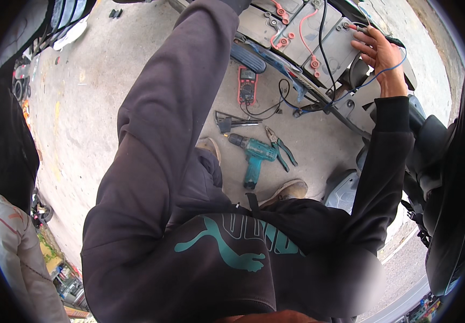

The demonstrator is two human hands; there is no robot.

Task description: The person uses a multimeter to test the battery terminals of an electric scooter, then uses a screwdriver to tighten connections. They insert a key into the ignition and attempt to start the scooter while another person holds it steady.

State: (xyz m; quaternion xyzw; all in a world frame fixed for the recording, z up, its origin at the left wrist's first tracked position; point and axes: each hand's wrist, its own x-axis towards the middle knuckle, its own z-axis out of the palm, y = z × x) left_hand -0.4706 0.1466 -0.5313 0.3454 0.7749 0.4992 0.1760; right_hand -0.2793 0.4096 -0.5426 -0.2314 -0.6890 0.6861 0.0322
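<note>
My right hand (379, 55) is at the top right, beside a grey battery (334, 51). Its thumb and index finger pinch a thin dark piece with a red end (353, 27), close to a terminal; its exact kind is unclear. The other fingers curl loosely over the battery's edge. A blue wire (386, 70) passes across my right wrist. My left arm (173, 97) stretches up past the top edge, so the left hand is out of sight. Several batteries sit side by side in a frame, joined by red cables (309, 46) and a black cable (323, 32).
On the concrete floor lie a red multimeter (247, 86) with its display lit, a teal drill (254, 156), pliers (281, 148) and hex keys (238, 120). Thin black leads (267, 113) run from the multimeter toward the frame. My shoe (292, 191) is beside the drill.
</note>
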